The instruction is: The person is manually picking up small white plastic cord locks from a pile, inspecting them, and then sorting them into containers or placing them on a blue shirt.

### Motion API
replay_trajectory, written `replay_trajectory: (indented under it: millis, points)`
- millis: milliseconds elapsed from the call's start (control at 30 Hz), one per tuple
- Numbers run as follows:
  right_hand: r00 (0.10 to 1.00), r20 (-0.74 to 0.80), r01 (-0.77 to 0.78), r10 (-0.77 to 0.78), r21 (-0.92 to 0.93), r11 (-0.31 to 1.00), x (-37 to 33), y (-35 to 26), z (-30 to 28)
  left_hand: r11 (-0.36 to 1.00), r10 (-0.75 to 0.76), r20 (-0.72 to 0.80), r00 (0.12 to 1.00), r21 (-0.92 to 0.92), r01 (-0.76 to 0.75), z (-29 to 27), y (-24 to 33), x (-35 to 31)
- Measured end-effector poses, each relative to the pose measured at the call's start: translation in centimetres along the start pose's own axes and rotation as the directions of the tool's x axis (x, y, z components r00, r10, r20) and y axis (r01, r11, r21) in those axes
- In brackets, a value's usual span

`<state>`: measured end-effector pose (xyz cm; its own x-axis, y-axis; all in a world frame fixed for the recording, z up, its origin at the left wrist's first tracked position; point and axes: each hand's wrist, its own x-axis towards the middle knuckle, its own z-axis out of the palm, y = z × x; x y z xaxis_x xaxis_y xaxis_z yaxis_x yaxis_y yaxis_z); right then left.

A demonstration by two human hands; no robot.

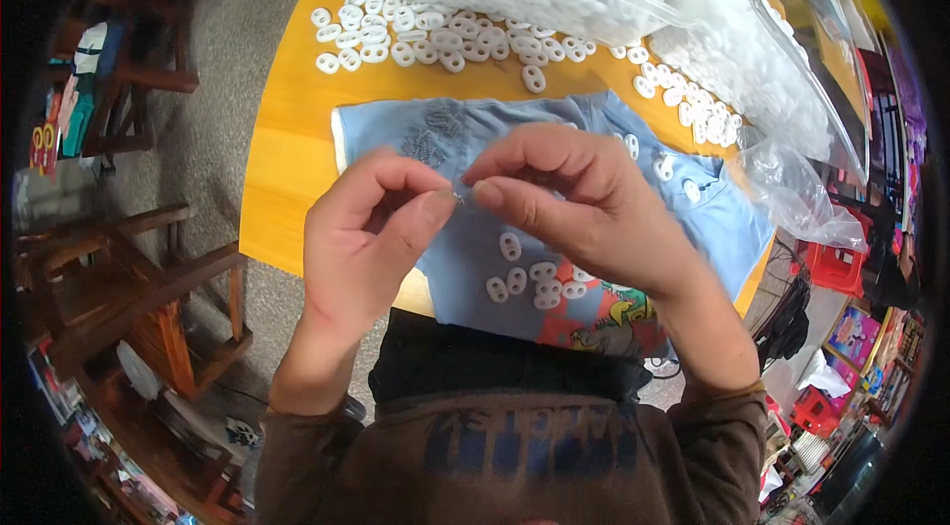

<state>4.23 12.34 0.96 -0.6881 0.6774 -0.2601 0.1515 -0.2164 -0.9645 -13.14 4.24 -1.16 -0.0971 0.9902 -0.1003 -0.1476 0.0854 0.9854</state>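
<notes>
Apparently, fine fingertip work is in hand: above the blue shirt [460,278] on the desk [282,179], the left hand [356,233] seems to pinch a tiny shiny bit [458,197], too small to identify. The right hand [584,203] curls thumb and forefinger close beside it; whether they grip it, I cannot tell. White two-holed pieces [510,247] lie on the shirt. The next move likely calls for steady alignment.
</notes>
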Motion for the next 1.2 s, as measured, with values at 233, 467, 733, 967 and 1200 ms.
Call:
replay_trajectory:
  millis: [233, 467, 733, 967, 1200]
  points:
    - [0.996, -0.06, -0.046, 0.062, 0.247, 0.968, -2.8, -0.3, 1.4, 0.981, 0.17, 0.032, 0.985, 0.091, -0.173, 1.2, 0.1, -1.5]
    - [0.985, -0.084, -0.086, 0.151, 0.519, 0.85, -6.5, 0.3, 2.4, 0.96, 0.277, -0.01, 0.961, 0.052, -0.276, 4.3, -0.6, -3.7]
    - [0.972, -0.228, 0.094, 0.049, 0.574, 0.813, -9.8, 2.2, 3.2, 0.965, 0.263, 0.026, 0.965, -0.007, -0.263, 6.3, -1.0, -5.7]
    - [0.909, -0.377, 0.3, -0.179, 0.291, 0.909, -11.5, 3.2, 3.2, 0.957, 0.282, 0.074, 0.956, 0.051, -0.286, 7.1, -1.3, -6.7]
    - [0.92, -0.335, 0.296, -0.203, 0.253, 0.921, -11.6, 3.4, 2.7, 0.974, 0.204, 0.126, 0.971, 0.079, -0.214, 6.4, -1.2, -6.6]
